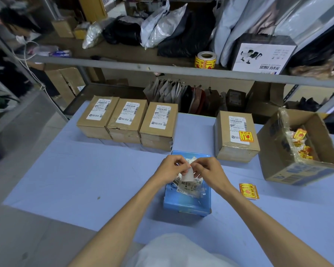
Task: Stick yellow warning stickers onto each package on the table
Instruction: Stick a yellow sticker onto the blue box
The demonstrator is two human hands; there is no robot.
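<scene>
My left hand (172, 167) and my right hand (207, 169) meet over a blue package (187, 203) at the table's middle. Between the fingers of both is a small sticker sheet (188, 175), its white backing facing me. The blue package carries a white shipping label. Three cardboard packages (97, 117) (126, 121) (158, 125) stand in a row at the back left, each with a white label only. A fourth cardboard package (236, 135) at the back right bears a yellow warning sticker (246, 136). Loose yellow stickers (249, 190) lie right of my right wrist.
An open cardboard box (297, 166) with crumpled sticker scraps sits at the right edge. A roll of yellow stickers (205, 59) stands on the shelf behind, among bags and a white box (262, 56). A person's head shows at the far left. The blue tablecloth (75, 170) covers the table.
</scene>
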